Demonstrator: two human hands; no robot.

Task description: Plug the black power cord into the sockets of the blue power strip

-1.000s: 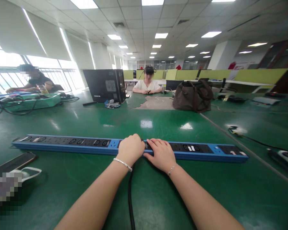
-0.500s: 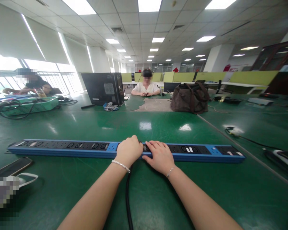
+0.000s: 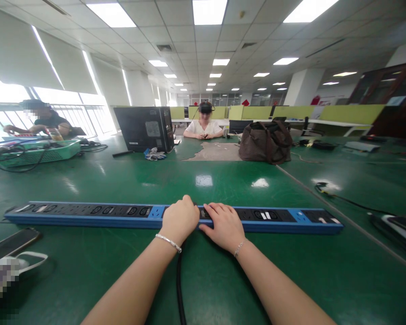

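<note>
A long blue power strip [image 3: 120, 221] with black and blue socket sections lies across the green table in front of me. My left hand [image 3: 181, 216] is closed in a fist over its middle, around the plug end of a black power cord. The plug itself is mostly hidden by the fingers. Below this hand the power cord [image 3: 179, 284] hangs toward me over the tabletop. Just to the right, my right hand [image 3: 225, 225] grips the strip, its fingers across the top and its thumb along the near side.
A phone [image 3: 15, 243] lies at the left. Farther back are a green basket [image 3: 54, 152] with cables, a black computer case [image 3: 142, 128], a glove [image 3: 154, 154] and a brown bag [image 3: 262, 142]. Another person [image 3: 205, 124] sits opposite; one more sits far left.
The view has tilted up and shifted slightly, so the strip and hands appear a little lower and to the left. Both hands keep their places on the strip.
</note>
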